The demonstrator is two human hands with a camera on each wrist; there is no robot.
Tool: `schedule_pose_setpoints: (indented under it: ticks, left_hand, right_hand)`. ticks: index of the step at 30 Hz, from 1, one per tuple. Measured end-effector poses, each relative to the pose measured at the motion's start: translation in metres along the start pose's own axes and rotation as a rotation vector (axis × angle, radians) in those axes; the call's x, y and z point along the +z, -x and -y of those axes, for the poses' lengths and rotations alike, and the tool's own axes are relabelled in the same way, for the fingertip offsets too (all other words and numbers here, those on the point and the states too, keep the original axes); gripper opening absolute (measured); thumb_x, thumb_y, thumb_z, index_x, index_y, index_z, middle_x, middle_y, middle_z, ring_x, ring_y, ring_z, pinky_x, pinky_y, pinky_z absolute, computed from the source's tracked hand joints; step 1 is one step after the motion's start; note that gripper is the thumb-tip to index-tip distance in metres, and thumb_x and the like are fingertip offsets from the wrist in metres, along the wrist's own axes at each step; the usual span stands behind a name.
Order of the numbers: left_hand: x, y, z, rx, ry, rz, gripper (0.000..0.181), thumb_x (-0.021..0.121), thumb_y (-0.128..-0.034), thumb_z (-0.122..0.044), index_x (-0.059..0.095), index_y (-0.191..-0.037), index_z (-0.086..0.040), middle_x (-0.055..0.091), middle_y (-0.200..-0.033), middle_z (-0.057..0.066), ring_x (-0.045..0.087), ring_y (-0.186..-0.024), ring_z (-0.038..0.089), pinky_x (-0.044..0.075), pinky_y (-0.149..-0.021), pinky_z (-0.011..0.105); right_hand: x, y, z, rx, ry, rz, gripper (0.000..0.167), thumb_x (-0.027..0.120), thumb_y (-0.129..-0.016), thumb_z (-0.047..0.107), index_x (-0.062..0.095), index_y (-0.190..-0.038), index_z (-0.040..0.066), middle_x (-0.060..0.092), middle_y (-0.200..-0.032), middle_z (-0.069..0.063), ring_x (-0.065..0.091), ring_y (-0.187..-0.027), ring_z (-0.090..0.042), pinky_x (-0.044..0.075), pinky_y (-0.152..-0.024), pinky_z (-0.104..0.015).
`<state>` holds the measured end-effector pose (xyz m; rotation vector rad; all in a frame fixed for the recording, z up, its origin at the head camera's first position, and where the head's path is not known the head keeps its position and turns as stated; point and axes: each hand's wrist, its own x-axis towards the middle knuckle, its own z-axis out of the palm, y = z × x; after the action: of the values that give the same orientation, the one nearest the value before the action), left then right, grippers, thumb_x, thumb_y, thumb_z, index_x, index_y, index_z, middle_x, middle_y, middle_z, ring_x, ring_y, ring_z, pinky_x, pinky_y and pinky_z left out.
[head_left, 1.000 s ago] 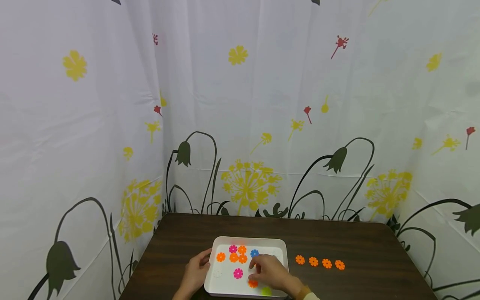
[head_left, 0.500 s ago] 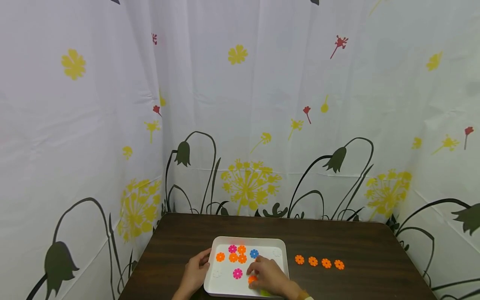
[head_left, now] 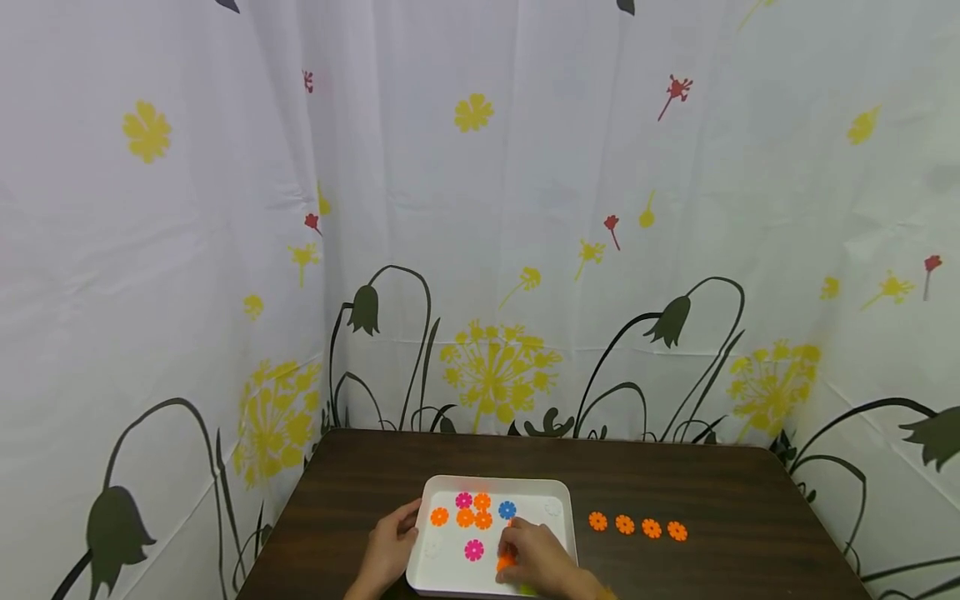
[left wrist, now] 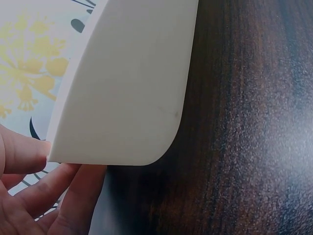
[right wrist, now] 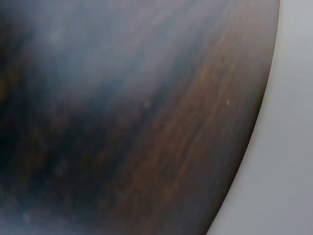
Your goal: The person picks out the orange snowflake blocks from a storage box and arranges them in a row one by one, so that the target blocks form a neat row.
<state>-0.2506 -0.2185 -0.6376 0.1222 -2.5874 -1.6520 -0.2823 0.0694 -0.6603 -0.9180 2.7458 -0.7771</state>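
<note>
In the head view a shallow white tray [head_left: 450,575] lies on the table, with notched flower-shaped discs in it. My left hand [head_left: 387,550] grips its left side. The left wrist view has the thumb at the rim of the tray [left wrist: 122,98] and fingers below it. Over the tray's front right part, my right hand [head_left: 542,560] curls its thumb and fingers about an orange disc [head_left: 505,564], partly covering it. Just beyond the fingertips is a blue disc [head_left: 507,509]. To the left lies a pink disc [head_left: 474,550]. The right wrist view misses this hand.
Several orange discs [head_left: 625,524] form a row on the dark wooden table [head_left: 720,492], right of the tray. More orange discs [head_left: 465,518], another pink one [head_left: 463,500] and a clear one [head_left: 552,507] lie inside the tray. A flower-patterned curtain [head_left: 480,208] hangs behind.
My right hand has lowered from over the tray and brought its fingers down around the orange disc, which has shifted slightly away from me. The left hand keeps its grip on the tray.
</note>
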Motion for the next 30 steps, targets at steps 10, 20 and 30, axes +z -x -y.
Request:
schedule_pose_setpoints:
  ticks: [10,20,30]
  left_hand:
    - [0.0,0.001,0.0,0.003,0.007,0.001,0.046,0.059,-0.094,0.011,0.061,-0.14,0.012,0.074,-0.114,0.032,0.077,-0.092,0.032,0.064,-0.071,0.039]
    - [0.001,0.002,0.0,-0.017,0.023,0.009,0.046,0.059,-0.0943,0.011,0.06,-0.141,0.012,0.073,-0.115,0.032,0.076,-0.094,0.033,0.064,-0.073,0.042]
    - [0.002,0.001,0.0,-0.017,0.006,-0.001,0.046,0.06,-0.0938,0.013,0.061,-0.14,0.012,0.073,-0.115,0.033,0.076,-0.095,0.034,0.064,-0.073,0.04]
  right_hand:
    - [-0.001,0.004,0.0,-0.029,-0.125,0.059,0.026,0.086,-0.087,0.032,0.063,-0.094,0.023,0.049,-0.07,0.018,0.042,-0.06,0.001,0.036,-0.058,-0.017]
    - [-0.022,0.007,0.005,-0.045,-0.147,-0.005,0.013,0.084,-0.09,0.019,0.076,-0.1,0.016,0.059,-0.075,0.019,0.048,-0.065,0.003,0.045,-0.063,-0.017]
    - [-0.053,0.024,-0.011,0.028,-0.209,-0.104,0.016,0.079,-0.095,0.02,0.064,-0.098,0.02,0.056,-0.078,0.015,0.047,-0.066,0.0,0.044,-0.059,-0.02]
